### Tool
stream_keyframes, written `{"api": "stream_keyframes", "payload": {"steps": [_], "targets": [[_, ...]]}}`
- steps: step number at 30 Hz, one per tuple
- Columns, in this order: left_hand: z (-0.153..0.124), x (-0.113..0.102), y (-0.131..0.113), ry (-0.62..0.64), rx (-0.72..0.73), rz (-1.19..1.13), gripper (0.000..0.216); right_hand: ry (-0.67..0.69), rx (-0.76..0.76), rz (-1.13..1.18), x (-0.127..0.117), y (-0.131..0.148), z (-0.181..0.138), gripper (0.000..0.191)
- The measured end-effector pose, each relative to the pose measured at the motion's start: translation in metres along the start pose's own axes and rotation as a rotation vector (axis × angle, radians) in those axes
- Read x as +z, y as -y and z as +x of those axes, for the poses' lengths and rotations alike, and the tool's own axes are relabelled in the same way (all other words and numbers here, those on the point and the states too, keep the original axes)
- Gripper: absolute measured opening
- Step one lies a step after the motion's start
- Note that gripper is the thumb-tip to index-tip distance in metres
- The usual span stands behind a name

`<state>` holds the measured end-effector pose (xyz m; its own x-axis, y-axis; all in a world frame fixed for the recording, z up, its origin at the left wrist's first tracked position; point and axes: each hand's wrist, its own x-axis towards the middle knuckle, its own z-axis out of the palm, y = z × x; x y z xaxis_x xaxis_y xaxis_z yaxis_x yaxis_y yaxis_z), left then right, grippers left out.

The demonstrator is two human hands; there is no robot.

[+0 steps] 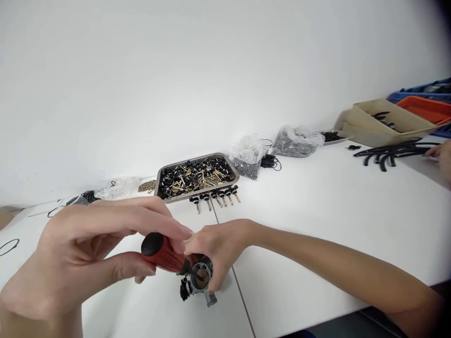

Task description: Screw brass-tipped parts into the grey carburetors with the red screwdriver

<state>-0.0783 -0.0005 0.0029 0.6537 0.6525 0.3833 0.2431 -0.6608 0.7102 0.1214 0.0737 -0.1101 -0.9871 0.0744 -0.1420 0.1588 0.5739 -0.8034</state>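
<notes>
My left hand (84, 249) grips a screwdriver (164, 253) with a red and black handle between thumb and fingers. The shaft slants down to the right, its tip at the round opening of a small grey metal carburetor (202, 278). Wrapped around the far and right side of that carburetor is my right hand (220, 249), holding it on the white table. A black knob-like part sticks out of the carburetor's left side. Some of my right fingers are hidden behind the screwdriver and my left hand.
Beyond my hands is a metal tray (197, 191) of black and brass parts, with several more (214, 199) lined up before it. Bags of small parts (298, 141) stand along the wall. At right are black hoses (391, 152), a beige bin (391, 123) and another person's hand (444, 157).
</notes>
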Motion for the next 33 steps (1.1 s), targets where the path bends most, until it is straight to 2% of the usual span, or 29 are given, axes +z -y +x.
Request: {"api": "stream_keyframes", "payload": {"steps": [2,4,7,11,14,19,23,28,33], "targets": [[0.0,-0.002,-0.001,0.002,-0.009,0.005,0.025,-0.001,0.001,0.006,0.0,0.0,0.0,0.042],[0.003,-0.003,-0.001,0.06,0.023,0.003,0.021,-0.002,0.0,0.018,0.0,0.0,0.0,0.043],[0.008,0.0,0.002,0.13,0.093,-0.013,0.025,0.003,0.008,0.018,-0.001,0.002,-0.001,0.043],[0.01,0.014,0.005,0.02,0.056,-0.087,0.027,-0.015,0.022,-0.025,0.0,0.003,0.0,0.043],[0.01,0.02,0.004,-0.004,0.028,-0.135,0.027,-0.024,0.024,-0.026,0.001,0.002,0.001,0.043],[0.015,0.017,0.002,0.02,0.085,-0.187,0.027,0.001,0.006,0.033,0.0,0.003,0.0,0.041],[0.02,0.02,0.003,0.043,0.127,-0.25,0.029,0.008,0.079,0.063,-0.002,0.009,-0.002,0.042],[0.019,0.02,0.002,0.081,0.082,-0.257,0.019,0.0,0.049,0.051,-0.001,0.005,-0.002,0.045],[0.018,0.023,0.005,0.002,0.088,-0.205,0.016,0.003,0.001,-0.016,0.0,0.0,-0.001,0.044]]}}
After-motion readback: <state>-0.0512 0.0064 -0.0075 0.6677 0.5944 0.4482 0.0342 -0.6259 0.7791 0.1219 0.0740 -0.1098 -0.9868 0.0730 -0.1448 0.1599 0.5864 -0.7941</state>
